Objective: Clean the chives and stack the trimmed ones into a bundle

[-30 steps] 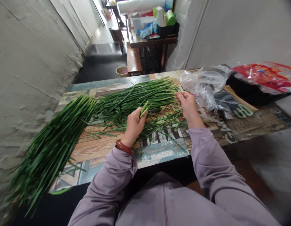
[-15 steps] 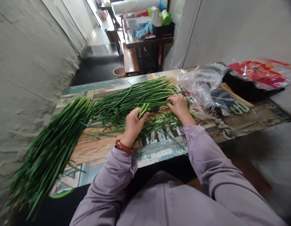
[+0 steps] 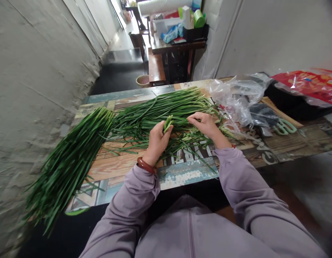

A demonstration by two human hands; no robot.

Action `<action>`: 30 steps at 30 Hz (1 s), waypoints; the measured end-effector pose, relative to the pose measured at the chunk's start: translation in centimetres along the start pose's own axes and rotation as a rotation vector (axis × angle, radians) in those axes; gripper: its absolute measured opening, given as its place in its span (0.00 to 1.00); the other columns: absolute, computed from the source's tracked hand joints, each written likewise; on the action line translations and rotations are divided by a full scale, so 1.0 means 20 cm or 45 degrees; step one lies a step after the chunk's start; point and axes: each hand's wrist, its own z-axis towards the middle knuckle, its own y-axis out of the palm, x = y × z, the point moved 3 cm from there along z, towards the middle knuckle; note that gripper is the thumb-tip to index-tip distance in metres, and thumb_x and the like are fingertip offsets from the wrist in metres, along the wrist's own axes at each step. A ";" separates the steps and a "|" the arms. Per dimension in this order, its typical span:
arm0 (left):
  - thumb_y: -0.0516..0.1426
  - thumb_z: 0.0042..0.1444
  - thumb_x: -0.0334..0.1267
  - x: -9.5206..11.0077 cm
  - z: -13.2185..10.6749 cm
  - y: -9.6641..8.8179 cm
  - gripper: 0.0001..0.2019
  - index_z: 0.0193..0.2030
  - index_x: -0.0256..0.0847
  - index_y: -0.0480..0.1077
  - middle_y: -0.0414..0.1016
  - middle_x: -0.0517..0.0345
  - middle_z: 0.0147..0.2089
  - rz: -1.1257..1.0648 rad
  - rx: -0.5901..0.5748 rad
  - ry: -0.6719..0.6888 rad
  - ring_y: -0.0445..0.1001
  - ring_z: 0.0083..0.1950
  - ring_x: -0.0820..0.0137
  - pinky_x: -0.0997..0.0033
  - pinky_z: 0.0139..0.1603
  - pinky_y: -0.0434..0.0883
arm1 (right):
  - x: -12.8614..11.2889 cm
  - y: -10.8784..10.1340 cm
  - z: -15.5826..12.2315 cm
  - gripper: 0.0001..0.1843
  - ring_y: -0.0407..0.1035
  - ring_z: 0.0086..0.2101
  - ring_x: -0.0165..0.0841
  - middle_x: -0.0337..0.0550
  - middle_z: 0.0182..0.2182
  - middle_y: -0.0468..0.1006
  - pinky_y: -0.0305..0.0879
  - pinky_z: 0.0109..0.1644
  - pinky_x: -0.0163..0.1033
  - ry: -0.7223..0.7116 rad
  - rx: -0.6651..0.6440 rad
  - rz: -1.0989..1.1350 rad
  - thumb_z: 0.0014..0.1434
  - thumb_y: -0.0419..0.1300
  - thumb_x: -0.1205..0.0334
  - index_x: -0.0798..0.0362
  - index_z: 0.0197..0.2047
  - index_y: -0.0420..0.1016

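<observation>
My left hand (image 3: 157, 141) is closed around a small bunch of garlic chives (image 3: 168, 123), its pale cut ends poking up past the thumb. My right hand (image 3: 205, 124) is held just to the right of it, thumb and fingers pinched together; whatever they may hold is too small to make out. Behind both hands a loose pile of garlic chives (image 3: 160, 107) lies across the table, stalk ends to the right. Trimmed scraps (image 3: 191, 137) are scattered below the right hand. A large, neater bundle of chives (image 3: 74, 161) lies at the left, its leaf tips hanging over the table's front edge.
On the right of the patterned table (image 3: 187, 177) are crumpled clear plastic bags (image 3: 227, 93), green-handled scissors (image 3: 285, 126) and a red plastic package (image 3: 308, 84). A rough wall (image 3: 34, 71) runs along the left. Beyond stand a bench (image 3: 156, 66), a basket (image 3: 143, 81) and another table.
My right hand has lifted off the chive pile and drawn closer to my left hand, fingers now pinched. My left hand keeps its bunch. The whole view has shifted slightly.
</observation>
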 end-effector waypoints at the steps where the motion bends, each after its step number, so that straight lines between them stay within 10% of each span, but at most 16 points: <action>1: 0.52 0.63 0.42 0.00 0.00 0.00 0.12 0.29 0.41 0.63 0.64 0.62 0.28 -0.004 0.002 0.004 0.61 0.31 0.72 0.72 0.34 0.60 | -0.01 0.02 0.00 0.12 0.76 0.38 0.35 0.42 0.34 0.83 0.69 0.47 0.41 0.015 -0.044 0.008 0.60 0.60 0.55 0.50 0.34 0.82; 15: 0.50 0.67 0.42 0.05 -0.02 -0.03 0.11 0.35 0.42 0.66 0.72 0.55 0.37 0.068 0.210 0.197 0.69 0.40 0.68 0.68 0.44 0.66 | -0.05 0.02 -0.03 0.18 0.76 0.34 0.31 0.42 0.34 0.82 0.75 0.40 0.38 0.266 -0.186 0.652 0.48 0.71 0.56 0.53 0.41 0.77; 23: 0.52 0.62 0.32 0.02 -0.04 0.07 0.08 0.44 0.40 0.70 0.77 0.51 0.42 0.235 -0.271 0.269 0.73 0.43 0.64 0.66 0.44 0.67 | -0.14 0.09 -0.05 0.16 0.75 0.29 0.32 0.39 0.29 0.80 0.72 0.33 0.37 0.232 -0.243 0.556 0.46 0.71 0.52 0.51 0.35 0.78; 30: 0.54 0.60 0.32 0.01 -0.04 0.08 0.09 0.45 0.42 0.71 0.78 0.53 0.43 0.309 -0.387 0.209 0.75 0.42 0.64 0.69 0.41 0.67 | -0.16 0.09 -0.04 0.09 0.69 0.22 0.28 0.36 0.21 0.76 0.64 0.26 0.33 0.202 -0.100 0.354 0.51 0.67 0.55 0.52 0.29 0.78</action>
